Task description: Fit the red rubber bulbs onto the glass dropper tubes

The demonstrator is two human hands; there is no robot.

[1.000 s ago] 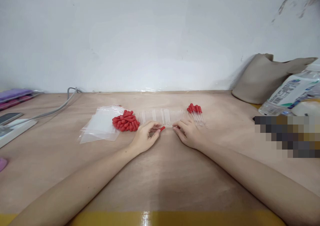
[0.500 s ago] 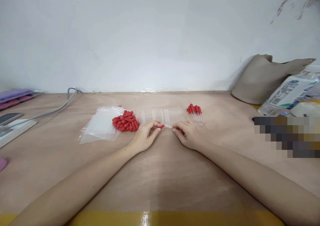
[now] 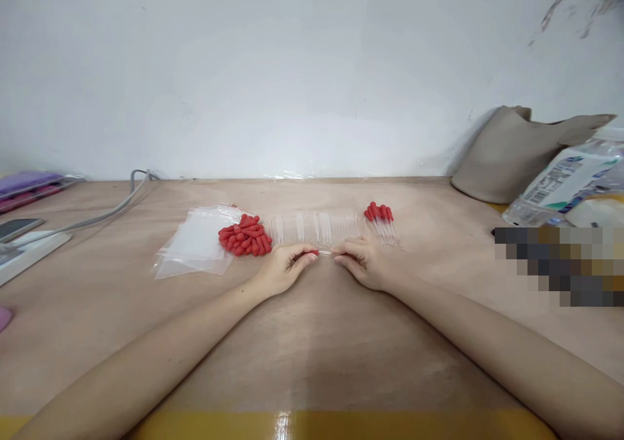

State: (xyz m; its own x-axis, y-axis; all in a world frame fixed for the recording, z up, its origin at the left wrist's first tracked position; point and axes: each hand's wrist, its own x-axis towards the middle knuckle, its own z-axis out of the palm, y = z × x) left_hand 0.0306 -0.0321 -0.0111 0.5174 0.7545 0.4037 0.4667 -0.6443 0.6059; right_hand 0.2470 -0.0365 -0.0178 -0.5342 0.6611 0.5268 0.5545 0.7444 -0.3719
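Between thumb and fingers my left hand (image 3: 286, 268) pinches a red rubber dropper bulb (image 3: 314, 252), most of it hidden. My right hand (image 3: 363, 261) is closed on a thin clear glass dropper tube (image 3: 325, 252), whose end meets the bulb; how deep it sits inside I cannot tell. Left of my hands lies a heap of red bulbs (image 3: 245, 236). Behind my hands a row of clear tubes (image 3: 312, 227) lies side by side. At the right, several droppers with red bulbs fitted (image 3: 379, 212) lie together, tubes toward me.
Clear zip bags (image 3: 192, 245) lie left of the bulb heap. A grey cable (image 3: 107, 216) runs to a white object (image 3: 34, 251) at the left, near a phone (image 3: 20, 230). A beige container (image 3: 507, 157) and a labelled plastic bottle (image 3: 560, 180) stand at the right.
My hands have come slightly closer together, and less of the tube shows between them. The bulb and tube have dropped a little and lie more level.
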